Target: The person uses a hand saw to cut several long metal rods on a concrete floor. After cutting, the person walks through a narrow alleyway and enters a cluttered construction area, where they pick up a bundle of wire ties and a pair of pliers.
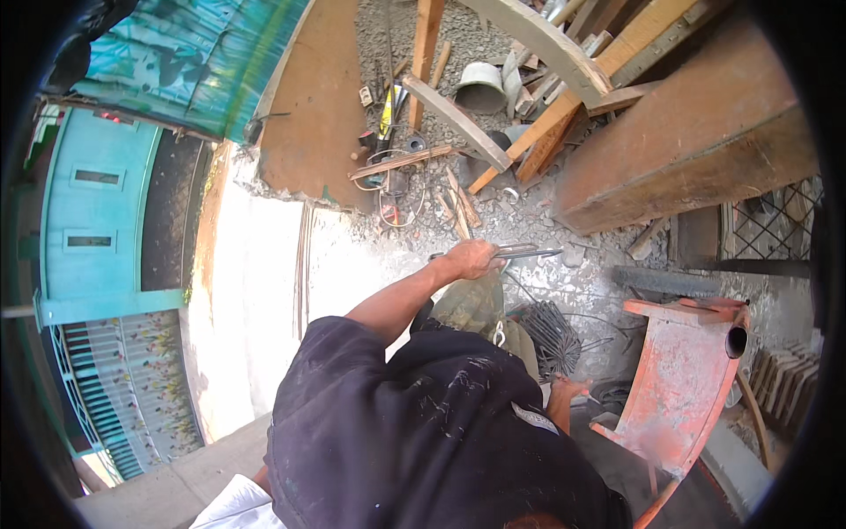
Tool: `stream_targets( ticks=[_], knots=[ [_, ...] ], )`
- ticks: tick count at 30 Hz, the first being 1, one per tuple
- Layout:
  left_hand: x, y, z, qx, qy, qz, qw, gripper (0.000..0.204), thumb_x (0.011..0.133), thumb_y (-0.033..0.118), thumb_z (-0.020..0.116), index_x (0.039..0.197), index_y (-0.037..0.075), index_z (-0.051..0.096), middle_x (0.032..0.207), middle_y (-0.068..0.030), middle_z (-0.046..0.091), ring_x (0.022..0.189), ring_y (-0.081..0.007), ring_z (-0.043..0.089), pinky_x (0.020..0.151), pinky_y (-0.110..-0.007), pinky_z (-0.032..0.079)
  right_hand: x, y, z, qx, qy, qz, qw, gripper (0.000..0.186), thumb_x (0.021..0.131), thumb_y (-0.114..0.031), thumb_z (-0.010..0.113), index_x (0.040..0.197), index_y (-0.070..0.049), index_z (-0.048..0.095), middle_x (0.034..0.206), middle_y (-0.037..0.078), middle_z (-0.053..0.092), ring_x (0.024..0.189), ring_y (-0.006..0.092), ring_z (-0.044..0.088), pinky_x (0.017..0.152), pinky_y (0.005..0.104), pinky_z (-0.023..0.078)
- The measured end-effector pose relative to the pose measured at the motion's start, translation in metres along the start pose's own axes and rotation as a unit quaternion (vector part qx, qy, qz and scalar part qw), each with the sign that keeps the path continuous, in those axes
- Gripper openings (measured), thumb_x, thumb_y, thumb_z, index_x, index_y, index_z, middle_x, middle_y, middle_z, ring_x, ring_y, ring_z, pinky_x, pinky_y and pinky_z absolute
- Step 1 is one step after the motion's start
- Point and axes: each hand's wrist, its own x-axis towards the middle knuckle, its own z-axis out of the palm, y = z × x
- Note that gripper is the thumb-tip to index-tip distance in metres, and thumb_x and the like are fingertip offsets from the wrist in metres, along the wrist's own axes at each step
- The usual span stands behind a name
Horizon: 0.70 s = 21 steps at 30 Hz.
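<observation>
My left hand point(473, 258) is closed around a few thin bent steel rods point(529, 251), which stick out to the right of the fist. Under that arm shows the olive-coloured cloth of my lower clothing point(467, 304). A bundle of dark bent steel rods point(553, 339) lies on the dusty ground just right of my legs. Past the edge of my dark shirt, close to this bundle, my right hand point(570, 389) comes into sight. It is small in the picture, and I cannot make out whether its fingers hold anything.
An orange metal wheelbarrow-like tray point(674, 388) stands at the right. Large wooden boards point(687, 132) lean at the upper right. Scrap timber, a pale bucket point(481, 88) and a yellow-black tool point(386, 115) lie on rubble ahead. A brown panel point(313, 106) stands at the left.
</observation>
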Motion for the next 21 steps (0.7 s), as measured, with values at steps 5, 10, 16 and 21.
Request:
stream_targets(
  ticks=[5, 10, 16, 21],
  knots=[
    [-0.166, -0.163, 0.088, -0.114, 0.146, -0.319, 0.93, 0.05, 0.09, 0.043, 0.053, 0.092, -0.005, 0.064, 0.094, -0.0305, 0.062, 0.093, -0.0449, 0.061, 0.081, -0.051, 0.047, 0.059, -0.015, -0.036, -0.053, 0.013, 0.021, 0.998, 0.072, 0.082, -0.068, 0.045, 0.129, -0.015, 0.032, 0.094, 0.006, 0.04, 0.066, 0.0176, 0.038, 0.056, 0.0379, 0.036],
    [-0.286, -0.201, 0.133, -0.257, 0.236, -0.496, 0.795, 0.05, 0.088, 0.043, 0.055, 0.085, -0.006, 0.066, 0.087, -0.0309, 0.063, 0.088, -0.0444, 0.062, 0.078, -0.049, 0.048, 0.036, 0.013, 0.015, -0.21, -0.004, 0.0, 0.978, 0.067, 0.082, -0.066, 0.047, 0.124, -0.015, 0.033, 0.09, 0.006, 0.039, 0.064, 0.0172, 0.038, 0.054, 0.037, 0.036],
    [-0.396, -0.239, 0.218, -0.404, 0.288, -0.56, 0.664, 0.055, 0.088, 0.048, 0.055, 0.083, -0.005, 0.067, 0.079, -0.0276, 0.064, 0.08, -0.039, 0.064, 0.072, -0.045, 0.048, -0.032, 0.125, 0.081, -0.398, -0.065, -0.028, 0.915, 0.061, 0.083, -0.063, 0.049, 0.118, -0.015, 0.035, 0.086, 0.005, 0.039, 0.061, 0.0167, 0.038, 0.053, 0.036, 0.035],
    [-0.448, -0.324, 0.219, -0.459, 0.292, -0.55, 0.634, 0.056, 0.088, 0.049, 0.056, 0.087, -0.006, 0.067, 0.084, -0.0285, 0.065, 0.085, -0.0399, 0.064, 0.076, -0.045, 0.048, -0.08, 0.24, 0.114, -0.483, -0.122, -0.069, 0.865, 0.056, 0.083, -0.061, 0.052, 0.112, -0.015, 0.037, 0.082, 0.004, 0.038, 0.059, 0.0164, 0.038, 0.051, 0.0351, 0.035]
  ],
)
